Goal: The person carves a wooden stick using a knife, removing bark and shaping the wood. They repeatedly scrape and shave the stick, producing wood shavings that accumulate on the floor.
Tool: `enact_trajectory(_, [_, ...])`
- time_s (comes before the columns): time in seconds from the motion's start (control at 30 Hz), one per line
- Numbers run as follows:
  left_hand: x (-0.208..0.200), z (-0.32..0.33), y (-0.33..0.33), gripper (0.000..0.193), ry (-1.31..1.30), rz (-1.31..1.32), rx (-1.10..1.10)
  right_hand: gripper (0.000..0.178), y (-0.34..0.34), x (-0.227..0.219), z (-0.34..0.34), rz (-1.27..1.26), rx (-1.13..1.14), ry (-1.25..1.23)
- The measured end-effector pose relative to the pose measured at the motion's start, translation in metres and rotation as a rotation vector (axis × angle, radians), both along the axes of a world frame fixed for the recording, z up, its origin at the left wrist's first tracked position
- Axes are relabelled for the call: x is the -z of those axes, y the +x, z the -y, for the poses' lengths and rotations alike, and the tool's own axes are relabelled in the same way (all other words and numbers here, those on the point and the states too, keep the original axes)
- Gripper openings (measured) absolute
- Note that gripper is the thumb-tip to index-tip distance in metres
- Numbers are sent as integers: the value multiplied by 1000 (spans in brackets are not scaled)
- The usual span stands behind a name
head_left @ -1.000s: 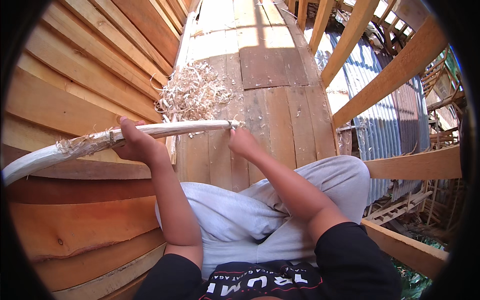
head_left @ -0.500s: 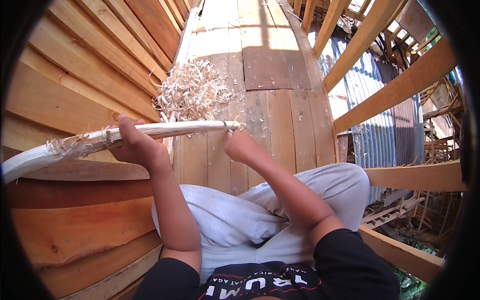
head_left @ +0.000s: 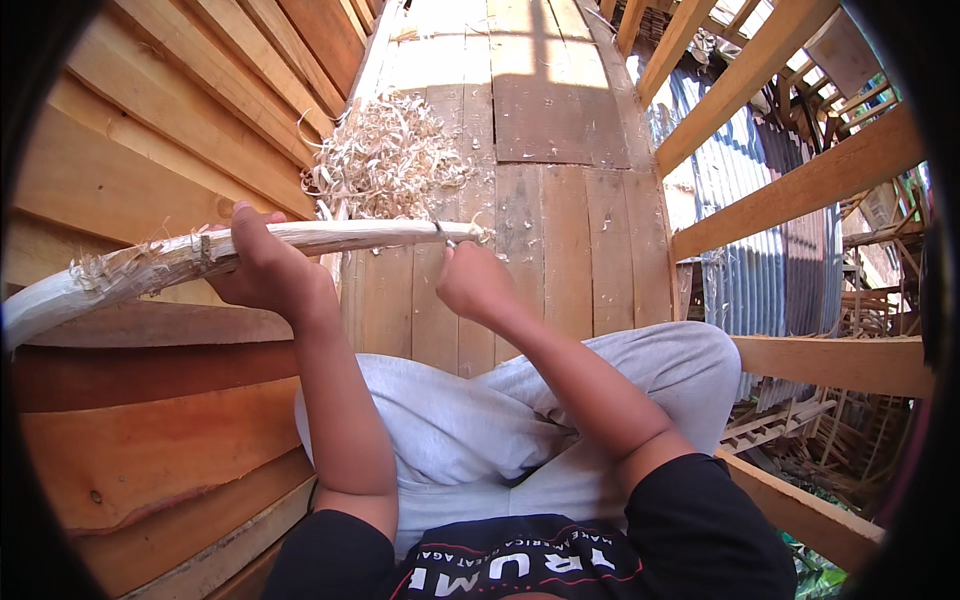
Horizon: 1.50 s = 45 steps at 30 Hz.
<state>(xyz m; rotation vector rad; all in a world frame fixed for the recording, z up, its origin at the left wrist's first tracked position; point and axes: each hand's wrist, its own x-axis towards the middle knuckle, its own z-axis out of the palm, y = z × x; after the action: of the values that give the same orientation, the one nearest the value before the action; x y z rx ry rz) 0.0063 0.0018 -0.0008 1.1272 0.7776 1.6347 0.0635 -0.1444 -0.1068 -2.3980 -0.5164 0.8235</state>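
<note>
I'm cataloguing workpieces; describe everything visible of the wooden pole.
The wooden pole is pale, gently curved, frayed toward its left, with a shaving at its right tip. It runs crosswise, past the view's left edge. The left hand grips it; a thin tool in the right hand crosses it near the tip.

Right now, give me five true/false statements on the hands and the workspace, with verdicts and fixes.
1. The left grip is wrapped around the pale pole. True.

2. The right grip holds a thin dark tool near the right end of the pale pole. True.

3. The curly shavings are heaped on the grey trousers. False: the curly shavings lie on the plank floor, beyond the pale pole.

4. The pale pole is smooth all along. False: ragged fibres cling to it, left of the left grip.

5. Corrugated metal sheets show past the wooden rails on the right. True.
</note>
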Motion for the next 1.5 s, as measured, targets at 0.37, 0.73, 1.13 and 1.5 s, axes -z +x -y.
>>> enact_trajectory(0.37, [-8,6,4,16,11,24,-35,36,8,-2,7,-22,-80,-47])
enact_trajectory(0.73, [3,-6,-2,21,13,25,41,40,23,8,13,1,-209,-82])
enact_trajectory(1.13, [0,-5,-1,17,31,46,52,44,42,-7,24,-286,-168,-269])
enact_trajectory(1.5, [-7,13,0,18,95,96,161,25,49,15,30,-306,-102,-315])
